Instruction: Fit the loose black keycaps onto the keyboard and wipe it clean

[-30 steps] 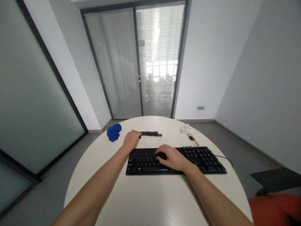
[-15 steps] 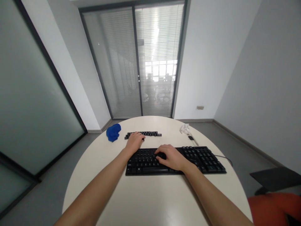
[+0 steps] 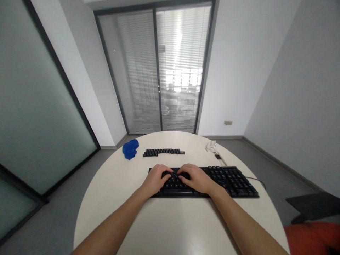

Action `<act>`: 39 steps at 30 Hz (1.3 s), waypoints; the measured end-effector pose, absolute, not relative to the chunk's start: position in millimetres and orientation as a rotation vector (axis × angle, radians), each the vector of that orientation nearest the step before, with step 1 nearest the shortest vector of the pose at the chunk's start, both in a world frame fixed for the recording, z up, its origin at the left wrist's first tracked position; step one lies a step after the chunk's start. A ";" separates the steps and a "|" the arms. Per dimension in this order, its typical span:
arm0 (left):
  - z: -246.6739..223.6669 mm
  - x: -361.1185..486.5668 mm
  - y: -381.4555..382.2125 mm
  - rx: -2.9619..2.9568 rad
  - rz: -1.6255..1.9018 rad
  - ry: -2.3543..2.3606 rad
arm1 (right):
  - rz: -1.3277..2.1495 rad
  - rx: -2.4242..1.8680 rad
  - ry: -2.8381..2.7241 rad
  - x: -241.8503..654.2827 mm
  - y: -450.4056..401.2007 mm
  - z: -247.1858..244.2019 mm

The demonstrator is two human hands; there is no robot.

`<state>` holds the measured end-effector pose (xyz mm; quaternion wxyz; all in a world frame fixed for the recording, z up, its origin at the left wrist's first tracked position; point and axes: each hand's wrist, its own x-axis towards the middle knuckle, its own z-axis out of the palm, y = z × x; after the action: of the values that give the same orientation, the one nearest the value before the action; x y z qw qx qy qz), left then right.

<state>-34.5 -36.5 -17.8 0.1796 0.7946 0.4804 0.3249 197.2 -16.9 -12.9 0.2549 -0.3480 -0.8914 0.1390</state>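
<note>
On inspection, the left grip, that of the left hand (image 3: 156, 180), is partly closed, thumb and forefinger curved toward each other over the middle keys. The right grip, that of the right hand (image 3: 198, 179), mirrors it just beside, fingertips low at the same keys. Whether either has hold of a key (the tips are dark against dark) I cannot tell.

Both hands rest at the black keyboard (image 3: 240, 184), which lies flat across the white round bench (image 3: 159, 226), its cable (image 3: 257, 179) leaving at the right. Beyond it, near the far edge, sits an uneven row of black keycaps (image 3: 162, 151). To their left lies a crumpled blue cloth (image 3: 130, 149); well to their right, a crumpled white item (image 3: 210, 146) and a slim stick (image 3: 222, 160) beside a small black piece (image 3: 217, 156). Behind stands a glazed partition (image 3: 180, 106) with blinds.
</note>
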 end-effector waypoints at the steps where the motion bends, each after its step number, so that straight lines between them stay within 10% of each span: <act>1: -19.3 -35.2 -37.1 2.238 0.909 1.359 | 0.381 -0.947 -2.421 197.2 -17.1 -12.7; 39: -28.2 -36.0 -36.9 2.224 0.952 1.362 | 0.333 -0.994 -2.373 170.8 -27.0 -16.0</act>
<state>-36.0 -36.9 -28.2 0.1818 0.7878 0.4824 0.3372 170.8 -27.0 -16.0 0.2701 -0.3690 -0.8807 0.1234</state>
